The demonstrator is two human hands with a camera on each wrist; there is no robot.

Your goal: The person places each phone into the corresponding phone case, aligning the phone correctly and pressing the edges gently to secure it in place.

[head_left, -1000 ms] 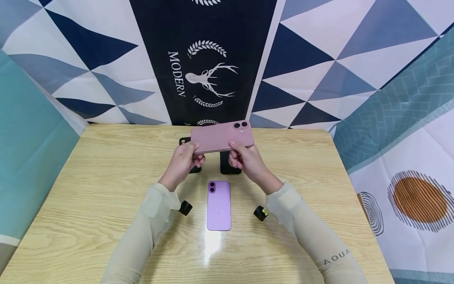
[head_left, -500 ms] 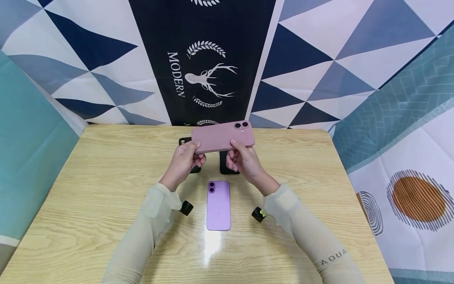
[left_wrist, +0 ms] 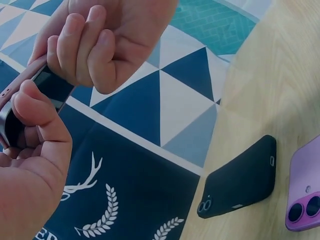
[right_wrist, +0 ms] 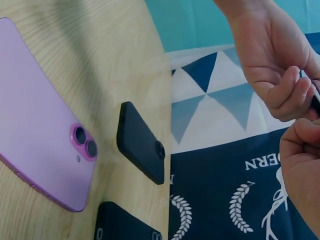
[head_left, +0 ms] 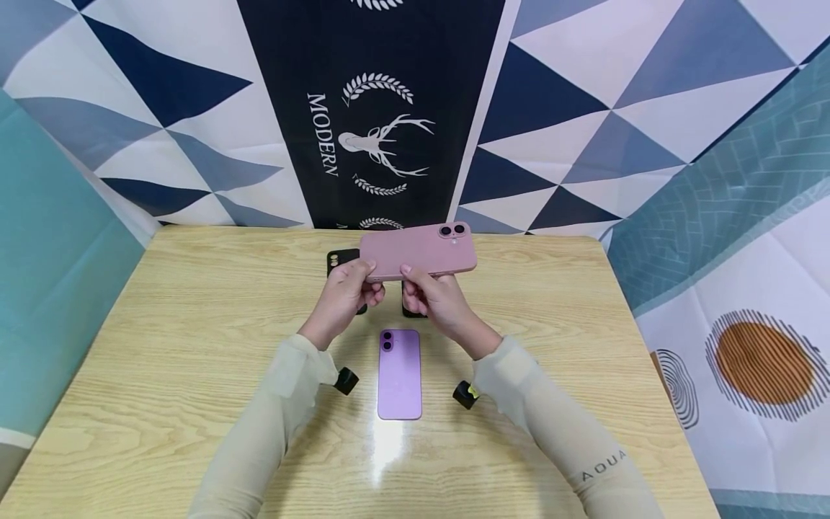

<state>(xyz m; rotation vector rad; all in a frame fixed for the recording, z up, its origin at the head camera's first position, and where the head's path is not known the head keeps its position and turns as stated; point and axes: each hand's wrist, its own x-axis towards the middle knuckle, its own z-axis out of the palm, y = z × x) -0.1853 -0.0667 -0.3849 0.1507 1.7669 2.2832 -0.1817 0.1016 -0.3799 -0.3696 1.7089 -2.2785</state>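
Observation:
A phone in a pink case is held sideways above the far part of the table, its camera end at the right. My left hand grips its left end, thumb on the back. My right hand pinches its lower edge near the middle, thumb on the back. The dark screen side shows between the hands in the left wrist view. Below the hands, a purple phone lies back up. Behind it are two black phones or cases, one on the left, one on the right, both partly hidden.
The wooden table ends against a patterned cloth backdrop. Small black camera mounts hang at both wrists, low beside the purple phone. A teal cloth borders the left side.
The pink-cased phone has shifted slightly to the right. My right hand has moved left along its lower edge, closer to my left hand. The purple phone stays put.

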